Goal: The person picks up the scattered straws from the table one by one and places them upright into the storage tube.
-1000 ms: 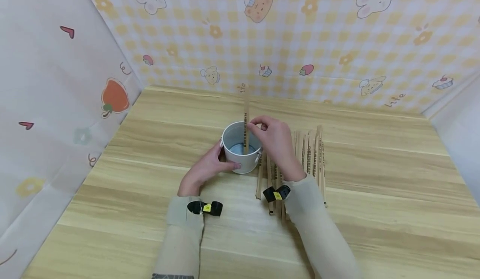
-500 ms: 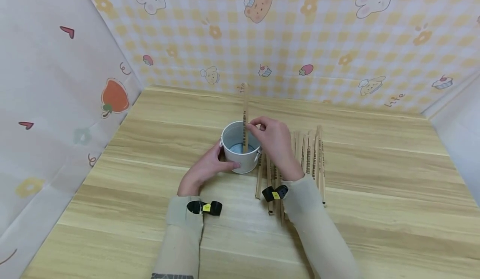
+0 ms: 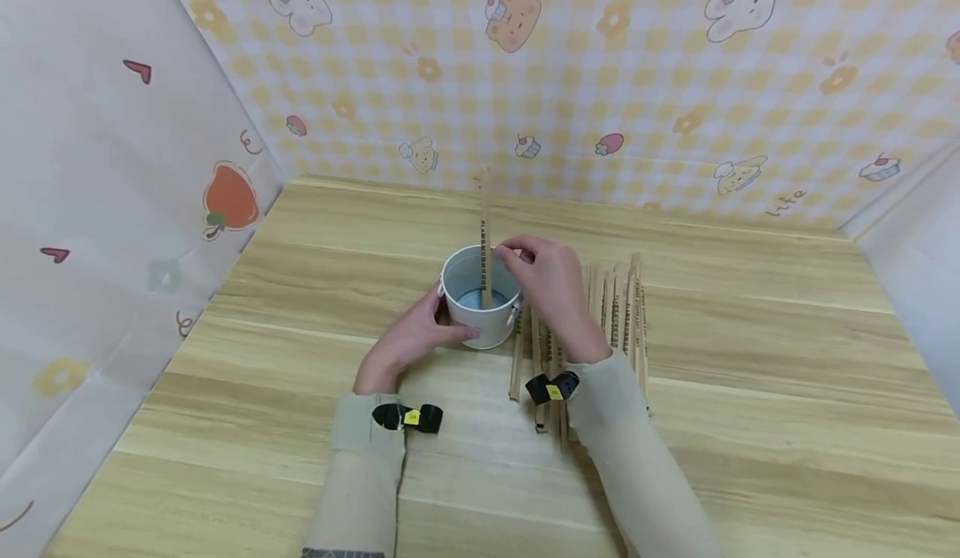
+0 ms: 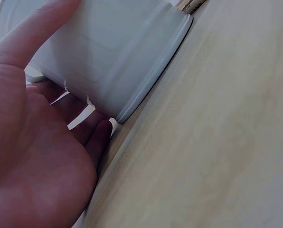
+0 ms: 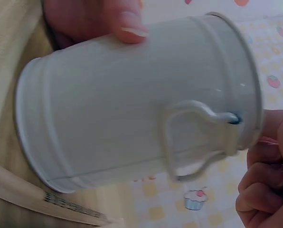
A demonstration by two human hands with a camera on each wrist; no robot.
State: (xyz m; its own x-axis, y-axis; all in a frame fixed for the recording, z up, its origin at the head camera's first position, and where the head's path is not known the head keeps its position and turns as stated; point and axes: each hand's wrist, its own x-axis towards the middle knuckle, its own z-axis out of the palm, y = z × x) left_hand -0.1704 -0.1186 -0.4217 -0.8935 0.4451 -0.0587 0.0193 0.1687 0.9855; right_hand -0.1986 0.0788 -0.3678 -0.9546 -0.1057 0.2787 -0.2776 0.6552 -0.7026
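A small white metal bucket (image 3: 489, 326) stands on the table in the head view. My left hand (image 3: 416, 330) grips its left side, thumb across the front wall; in the left wrist view the other fingers curve round the bucket (image 4: 113, 47). Inside it a straw in a brown paper wrapper (image 3: 485, 262), printed with dark letters, stands nearly upright and sticks out well above the rim. My right hand (image 3: 553, 284) is at the right rim, fingers curled, fingertips right beside the straw. Whether they still pinch it cannot be made out; the right wrist view hides the straw.
Several more wrapped straws (image 3: 635, 312) lie in a loose row on the table under and right of my right forearm. The bucket's wire handle (image 5: 169, 147) hangs down its side. A patterned backdrop (image 3: 660, 82) closes off the table's far edge.
The straw has shifted slightly left inside the bucket, and its printed side has moved away a little from my right fingertips. Both hands stay almost in place.
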